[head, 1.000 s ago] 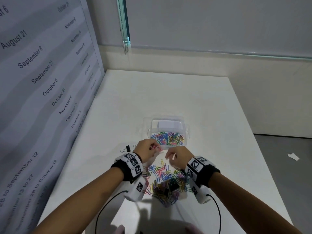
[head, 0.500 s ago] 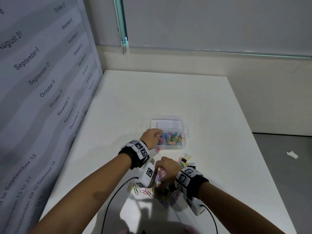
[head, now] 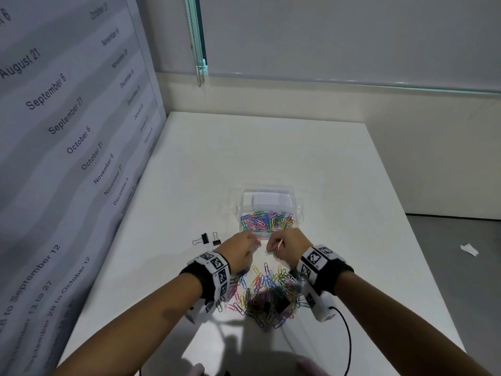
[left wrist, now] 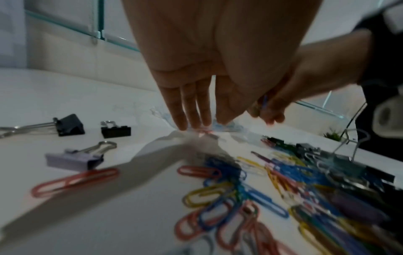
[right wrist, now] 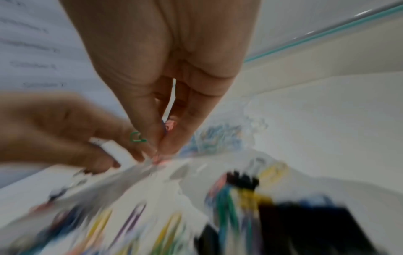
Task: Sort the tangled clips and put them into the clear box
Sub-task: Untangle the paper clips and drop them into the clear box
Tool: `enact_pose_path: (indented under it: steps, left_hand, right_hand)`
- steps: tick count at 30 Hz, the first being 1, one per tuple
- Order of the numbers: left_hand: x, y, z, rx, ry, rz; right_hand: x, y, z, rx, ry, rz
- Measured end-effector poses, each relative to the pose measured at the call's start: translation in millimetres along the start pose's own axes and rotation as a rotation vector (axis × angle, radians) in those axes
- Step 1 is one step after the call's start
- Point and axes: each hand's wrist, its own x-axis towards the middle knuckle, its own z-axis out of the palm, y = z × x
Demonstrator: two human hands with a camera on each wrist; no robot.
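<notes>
The clear box (head: 296,210) stands mid-table with many coloured paper clips (head: 267,222) in its near half. The tangled pile (head: 268,294) of paper clips and black binder clips lies between my wrists, seen close in the left wrist view (left wrist: 283,181). Both hands meet above the table between pile and box. My right hand (head: 273,246) pinches a few linked paper clips (right wrist: 165,127) between thumb and fingers. My left hand (head: 250,244) reaches its fingertips to the same spot and pinches a pink paper clip (left wrist: 205,133); the grip is blurred.
Two black binder clips (head: 202,238) (head: 216,241) lie left of my hands, with a lilac one (left wrist: 76,159) nearer. A panel printed with dates (head: 67,131) walls the table's left side. The table's right edge (head: 406,213) drops to the floor. A cable (head: 348,343) trails from my right wrist.
My left hand has come back from over the box. My right hand has risen from the pile with clips, and the two hands now meet in front of the box.
</notes>
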Motion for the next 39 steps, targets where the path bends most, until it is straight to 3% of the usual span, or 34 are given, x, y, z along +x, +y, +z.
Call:
enact_pose_path:
  steps: [7,10,19,23,26,33,39]
  left_hand:
    - [-3.0,-6.2,22.7,0.294,-0.024,0.086]
    - [-3.0,-14.0,26.7,0.291,-0.023,0.101]
    - [1.5,-16.9,21.8,0.109,-0.012,0.056]
    - [4.5,-14.2,19.3,0.066,-0.003,-0.017]
    - [3.8,-11.7,16.6,0.073,-0.026,-0.029]
    - [-11.1,-17.0,17.6,0.138,-0.181,-0.028]
    - [-22.6,-19.8,28.3,0.008,-0.139,-0.046]
  right_hand:
    - [17.1,-5.6,-31.1,0.102,0.229,0.060]
    - [19.8,-4.9,-33.3,0.112,0.289,0.074]
    - [5.0,1.9,-4.4,0.036,0.130,-0.021]
    - [-2.8,10.1,11.8,-0.151,-0.184,0.038]
    - [-5.0,8.6,26.1,-0.280,-0.309,0.050]
    - [-10.1,-7.3,47.0,-0.252,-0.375,-0.035]
    - [-10.3,-11.1,45.7,-0.218,-0.393,-0.014]
